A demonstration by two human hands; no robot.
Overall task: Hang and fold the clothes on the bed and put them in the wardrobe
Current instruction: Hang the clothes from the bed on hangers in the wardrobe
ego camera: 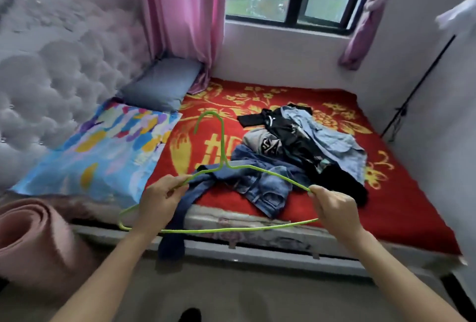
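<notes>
The person stands at the foot of the bed point(257, 221) and holds a green wire hanger point(226, 165) out over its edge. The left hand point(161, 199) is curled round the left shoulder of the wire. The right hand point(334, 208) pinches the right shoulder near its bend. The hook points away, toward the window.

The clothes lie in a loose heap on the red blanket point(401, 208), just beyond the hanger: jeans point(260, 182) nearest, with one leg trailing over the bed's edge, a black top point(296, 136) above them, a pale blue shirt point(332, 141) on the right and a grey piece point(260, 140) tucked between. No wardrobe is in view.

The step in hand looks like readying the hanger for a first garment. To do it well, one hand should probably let go and keep the hanger by its neck, which frees the other to draw a single garment out of the heap. The shirt seems the best fit for a thin wire frame. The jeans are heavy, so they would likely bend the frame and are better folded.

The shirt is partly tangled with the black top, so it should be lifted by the collar rather than tugged, or the heap may come with it. Each shoulder of the wire should then go into the shirt through the neck or hem, one side at a time, and the collar should be centred on the hook so that it hangs level.
</notes>
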